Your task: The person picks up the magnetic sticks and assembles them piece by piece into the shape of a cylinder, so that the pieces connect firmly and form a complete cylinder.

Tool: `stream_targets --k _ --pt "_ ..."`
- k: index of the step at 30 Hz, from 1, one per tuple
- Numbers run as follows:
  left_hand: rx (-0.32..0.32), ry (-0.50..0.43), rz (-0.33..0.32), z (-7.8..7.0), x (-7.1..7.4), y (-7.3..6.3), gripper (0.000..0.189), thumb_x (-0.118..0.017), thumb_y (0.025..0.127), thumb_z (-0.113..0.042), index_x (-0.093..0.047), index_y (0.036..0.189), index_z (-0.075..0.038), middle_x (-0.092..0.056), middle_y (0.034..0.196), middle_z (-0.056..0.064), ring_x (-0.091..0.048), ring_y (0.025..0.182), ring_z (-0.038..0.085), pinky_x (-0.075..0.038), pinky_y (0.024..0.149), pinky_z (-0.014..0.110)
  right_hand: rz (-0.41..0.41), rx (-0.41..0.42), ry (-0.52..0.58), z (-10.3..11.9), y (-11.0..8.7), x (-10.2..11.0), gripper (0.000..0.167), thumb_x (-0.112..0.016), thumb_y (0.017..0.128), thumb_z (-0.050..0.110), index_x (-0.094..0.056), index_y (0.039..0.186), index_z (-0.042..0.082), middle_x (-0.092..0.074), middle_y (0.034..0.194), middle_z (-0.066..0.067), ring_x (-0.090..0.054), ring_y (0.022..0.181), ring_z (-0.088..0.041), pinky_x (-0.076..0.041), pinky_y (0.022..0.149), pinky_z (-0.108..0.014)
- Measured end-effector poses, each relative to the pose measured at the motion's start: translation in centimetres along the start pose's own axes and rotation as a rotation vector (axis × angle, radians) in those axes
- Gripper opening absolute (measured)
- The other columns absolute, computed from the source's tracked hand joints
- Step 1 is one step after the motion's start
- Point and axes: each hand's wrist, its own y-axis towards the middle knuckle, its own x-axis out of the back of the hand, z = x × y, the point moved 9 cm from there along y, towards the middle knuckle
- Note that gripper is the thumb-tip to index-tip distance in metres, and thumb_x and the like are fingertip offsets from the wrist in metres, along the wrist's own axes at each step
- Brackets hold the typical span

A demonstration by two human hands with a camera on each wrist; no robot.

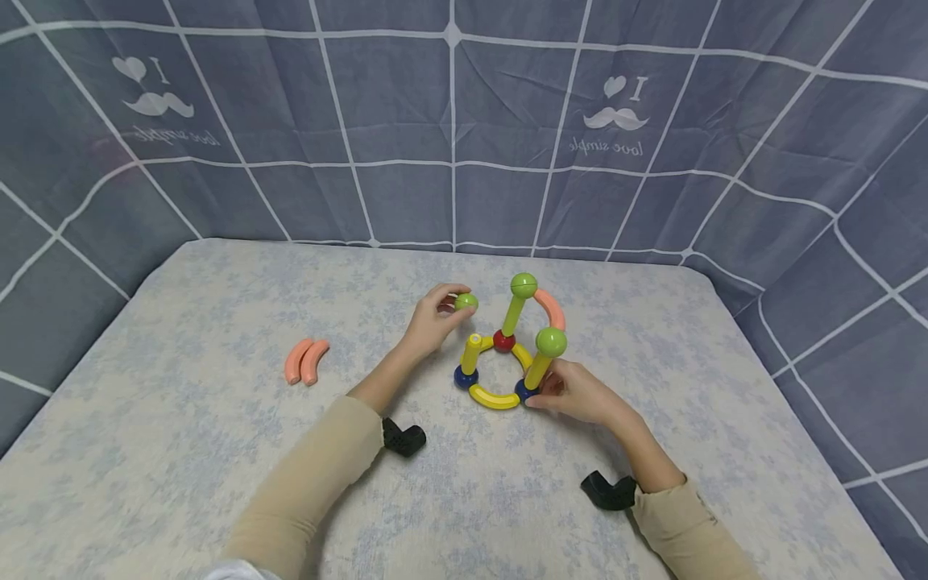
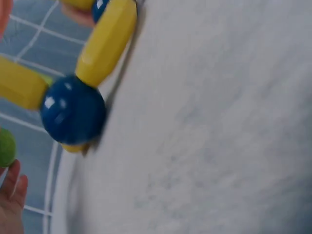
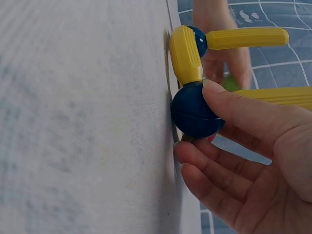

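Note:
My left hand (image 1: 431,324) holds a green ball (image 1: 466,301) between thumb and fingers, up and to the left of a magnetic stick-and-ball structure. My right hand (image 1: 582,392) pinches the structure's right blue ball (image 3: 195,111), thumb on one side and fingertips on the other. Curved yellow sticks (image 1: 495,399) join that ball, the left blue ball (image 1: 466,378) and a red ball (image 1: 503,341) into a ring. Upright sticks rise from all three. Green balls cap the green stick (image 1: 513,316) and the right yellow stick (image 1: 537,371); the left yellow stick (image 1: 472,352) has a bare top.
A curved pink stick (image 1: 553,309) links the structure's two green-topped uprights. Two loose curved pink sticks (image 1: 304,362) lie at the left of the table (image 1: 181,451). A tiled-pattern cloth (image 1: 406,121) hangs behind. Black wrist mounts (image 1: 607,491) jut from both sleeves.

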Motion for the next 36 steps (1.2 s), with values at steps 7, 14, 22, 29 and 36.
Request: stream_targets --k 7,14,22,29,36 --pt "-0.194 -0.219 -0.034 -5.8 0.8 -2.2 0.027 -0.058 0.086 0.004 -0.054 0.111 0.012 -0.053 0.108 0.021 -0.053 0.093 0.013 -0.048 0.082 0.028 -0.008 0.004 0.003 0.1 -0.1 0.2 0.03 -0.071 0.08 0.018 -0.055 0.101 0.004 -0.061 0.09 -0.005 -0.06 0.077 -0.015 -0.05 0.066 -0.026" --pt "-0.307 -0.224 0.049 -8.9 0.1 -3.9 0.027 -0.058 0.081 0.014 -0.055 0.108 0.013 -0.054 0.106 0.023 -0.051 0.092 0.012 -0.047 0.083 0.025 -0.008 0.003 -0.001 0.0 -0.1 0.2 0.03 -0.071 0.08 0.017 -0.055 0.101 0.003 -0.061 0.09 -0.005 -0.06 0.077 -0.015 -0.05 0.066 -0.026" --pt "-0.384 -0.101 0.064 -9.3 -0.2 -4.9 0.034 -0.064 0.078 0.011 -0.058 0.11 0.005 -0.056 0.11 0.018 -0.052 0.096 0.019 -0.046 0.079 0.026 -0.006 0.009 0.004 0.1 -0.1 0.2 0.031 -0.071 0.08 0.018 -0.055 0.102 0.003 -0.062 0.091 -0.005 -0.06 0.077 -0.016 -0.05 0.066 -0.026" --pt "-0.382 -0.103 0.083 -8.7 -0.2 -4.9 0.045 -0.069 0.074 0.011 -0.053 0.116 0.008 -0.056 0.111 0.02 -0.056 0.091 0.017 -0.051 0.078 0.029 -0.002 0.014 0.007 0.1 0.0 0.1 0.032 -0.071 0.08 0.017 -0.055 0.103 0.003 -0.061 0.092 -0.006 -0.06 0.078 -0.016 -0.05 0.067 -0.026" --pt "-0.353 -0.088 0.067 -8.2 0.1 -4.6 0.044 -0.067 0.076 0.01 -0.052 0.118 0.007 -0.059 0.107 0.019 -0.058 0.09 0.018 -0.051 0.077 0.031 -0.004 0.012 0.009 0.1 0.0 0.1 0.031 -0.071 0.08 0.017 -0.055 0.102 0.002 -0.061 0.091 -0.006 -0.06 0.077 -0.016 -0.05 0.066 -0.026"
